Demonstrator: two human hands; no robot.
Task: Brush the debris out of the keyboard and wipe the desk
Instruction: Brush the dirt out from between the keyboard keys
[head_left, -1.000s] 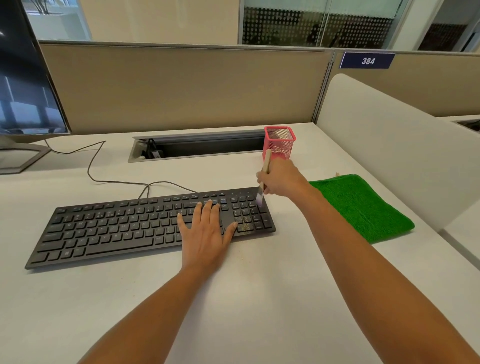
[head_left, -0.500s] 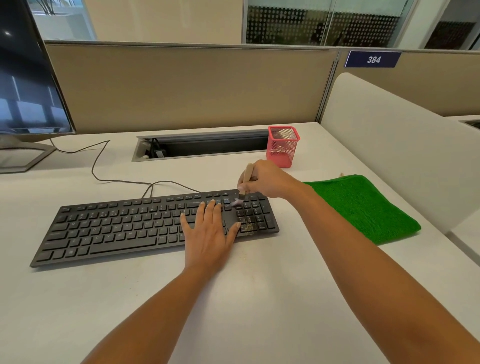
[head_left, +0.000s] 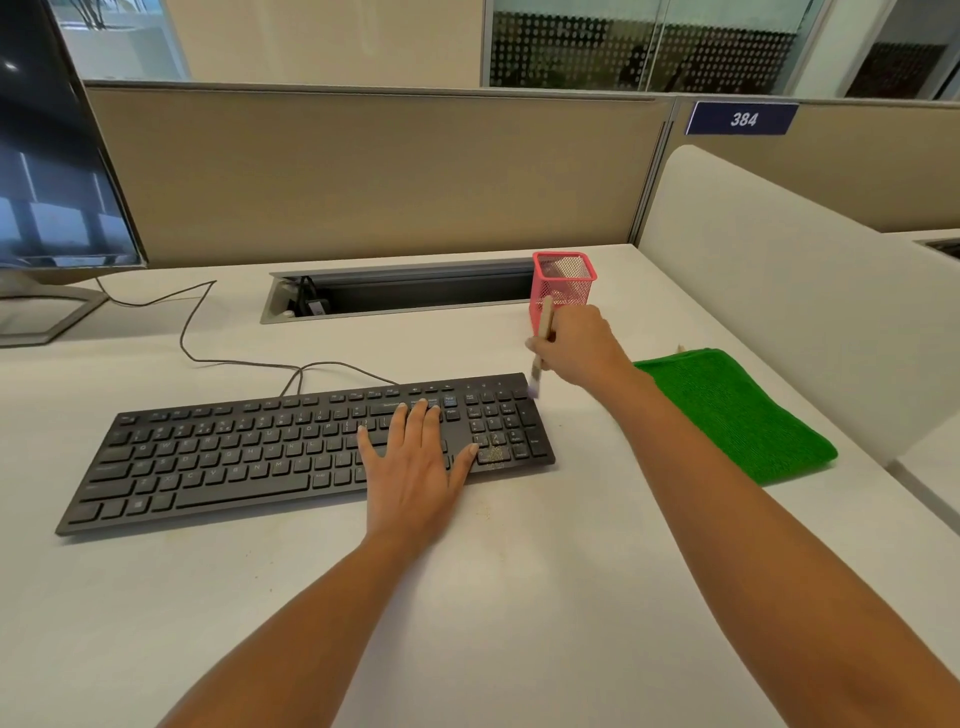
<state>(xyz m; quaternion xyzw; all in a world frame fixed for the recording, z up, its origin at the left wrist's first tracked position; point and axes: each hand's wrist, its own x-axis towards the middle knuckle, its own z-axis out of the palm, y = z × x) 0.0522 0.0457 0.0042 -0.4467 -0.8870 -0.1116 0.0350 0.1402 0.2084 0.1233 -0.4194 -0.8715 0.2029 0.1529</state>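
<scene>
White desk (head_left: 519, 597) spreads before us, backed by a beige partition (head_left: 363, 171), with the black keyboard (head_left: 234, 457) lying across its middle. Our left hand (head_left: 415, 467) lies flat and spread on the keys just left of the number pad (head_left: 501, 423). Our right hand (head_left: 576, 345) pinches a small wooden-handled brush (head_left: 545, 318), its bristles at the keyboard's far right corner. Yellowish debris (head_left: 496, 454) sits on the number pad's near keys. Right of the keyboard lies a folded green cloth (head_left: 737, 410); behind its right end stands a pink mesh cup (head_left: 563, 283).
</scene>
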